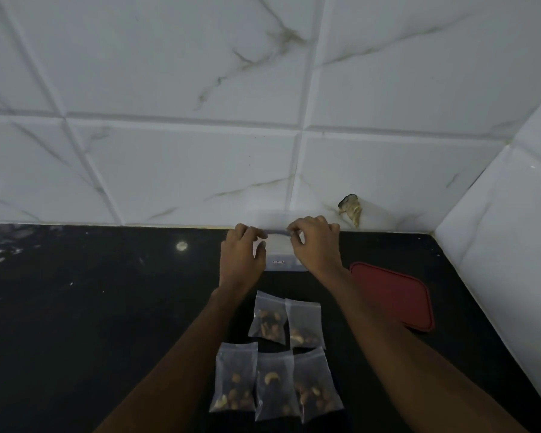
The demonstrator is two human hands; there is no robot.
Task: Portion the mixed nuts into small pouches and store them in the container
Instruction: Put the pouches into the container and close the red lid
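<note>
At the back of the dark tabletop (107,307), right against the white marbled tile wall (169,151), stands a translucent container (286,265), and both hands are at its top. The left hand (242,254) is at its left side and the right hand (314,245) at its right, near each other but not touching. The fingers of both are curled in, but whether they pinch the rim, a pouch or nothing is too dim to tell. A red lid (394,295) lies flat on the tabletop just right of the container, beside the right forearm. Between the forearms lie five small clear pouches of mixed nuts: a far pair (267,320) side by side and a near row of three (274,385). The wall has a chipped spot (350,207) right of the hands
</note>
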